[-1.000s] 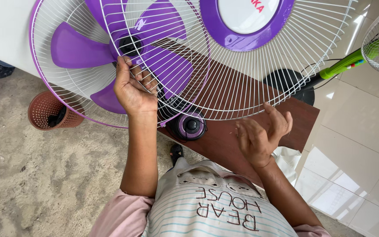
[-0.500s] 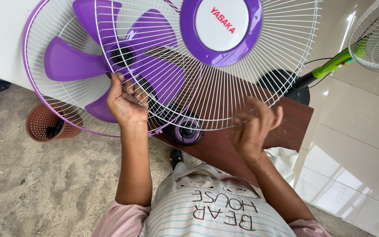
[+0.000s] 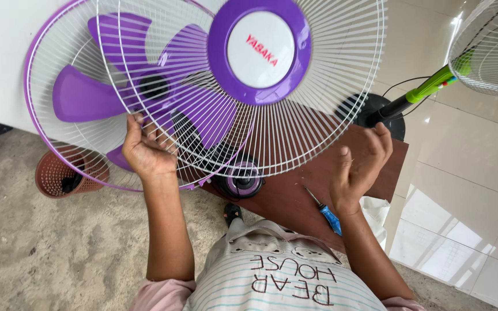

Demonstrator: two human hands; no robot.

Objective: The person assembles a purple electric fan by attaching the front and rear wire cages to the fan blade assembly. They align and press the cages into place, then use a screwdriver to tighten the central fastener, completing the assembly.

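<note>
Sandy floor and pale glossy tiles frame a dark wooden tabletop (image 3: 295, 196) where a purple fan sits part-assembled. Your left hand (image 3: 145, 151) is closed around the wires at the lower left rim of the loose front grille (image 3: 329, 86), holding it tilted in front of the fan. Your right hand (image 3: 359, 167) hangs open and empty just below the grille's lower right edge, fingers spread, touching nothing that can be made out. Behind the grille, the purple blades (image 3: 82, 98) are already seated inside the rear guard (image 3: 41, 63), so the blade stage looks done; the grille is not yet lined up with that guard or clipped on. Below the grille lies a blue-handled screwdriver (image 3: 325, 212), untouched, beside the fan's round purple-and-black motor housing (image 3: 241, 182). Left of the grille stands a brown mesh basket (image 3: 59, 173); to its right, a green-stemmed second fan (image 3: 485, 52).
</note>
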